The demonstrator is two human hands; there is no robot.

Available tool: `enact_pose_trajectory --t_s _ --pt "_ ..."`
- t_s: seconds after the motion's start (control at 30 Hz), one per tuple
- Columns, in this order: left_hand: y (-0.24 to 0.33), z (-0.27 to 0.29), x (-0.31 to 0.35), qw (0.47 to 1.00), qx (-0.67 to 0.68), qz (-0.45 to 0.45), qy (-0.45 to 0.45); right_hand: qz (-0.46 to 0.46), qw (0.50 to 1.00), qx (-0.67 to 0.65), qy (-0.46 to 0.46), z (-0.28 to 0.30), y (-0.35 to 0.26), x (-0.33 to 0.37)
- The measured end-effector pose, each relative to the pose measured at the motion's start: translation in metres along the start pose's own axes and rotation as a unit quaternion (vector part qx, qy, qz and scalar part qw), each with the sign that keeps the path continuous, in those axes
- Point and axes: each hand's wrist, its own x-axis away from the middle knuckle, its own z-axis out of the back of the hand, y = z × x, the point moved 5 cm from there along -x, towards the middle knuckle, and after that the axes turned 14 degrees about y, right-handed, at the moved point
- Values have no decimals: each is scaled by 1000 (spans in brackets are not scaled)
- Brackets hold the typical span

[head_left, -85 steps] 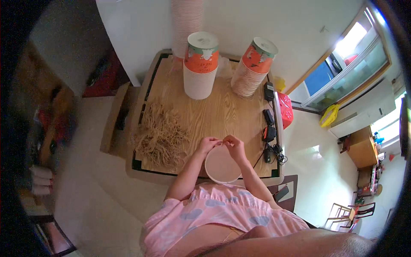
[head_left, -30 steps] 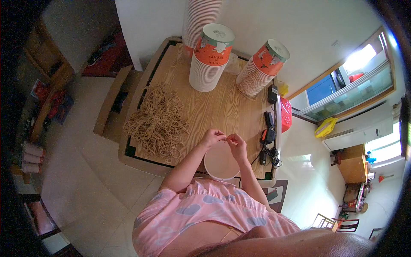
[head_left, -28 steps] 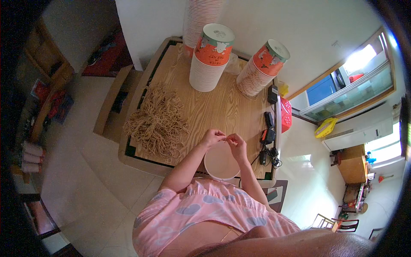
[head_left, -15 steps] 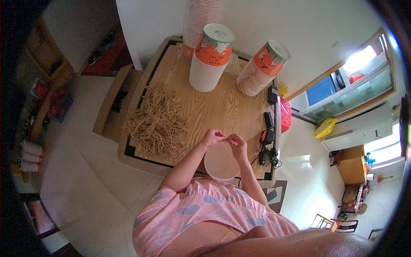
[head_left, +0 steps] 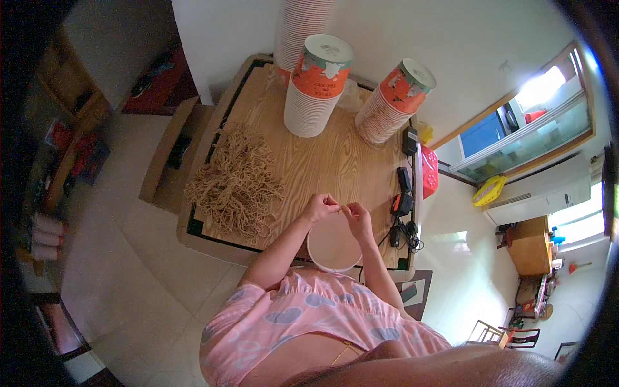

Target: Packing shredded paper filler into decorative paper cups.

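Observation:
My left hand [head_left: 320,208] and my right hand [head_left: 356,218] meet over the far rim of a white paper bowl [head_left: 333,245] at the near edge of a wooden table [head_left: 335,161]. Both pinch a thin tan string [head_left: 340,207] stretched between their fingertips. A loose heap of the same tan strings [head_left: 237,181] lies on the table to my left.
Two tall stacks of orange-and-white paper bowls [head_left: 316,84] [head_left: 395,100] stand at the table's far side, with another stack [head_left: 300,26] against the wall. Black chargers and cables [head_left: 403,203] lie along the right edge. A cardboard box [head_left: 174,155] sits on the floor at left.
The view has shifted slightly since the earliest frame; my hands stay together over the bowl's rim, with only small finger movement.

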Motion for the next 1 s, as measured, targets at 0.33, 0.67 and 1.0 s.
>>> enact_pose_trajectory --t_s 0.33,0.67,1.0 --pt "2 2 3 1000 22 4 1 42 998 -41 -29 -4 5 -4" --pt "-1 2 1 1000 6 0 -9 33 998 -54 -15 -6 4 -2" --pt "-6 2 -3 1000 -21 -17 7 40 998 -37 -34 -4 0 -2"
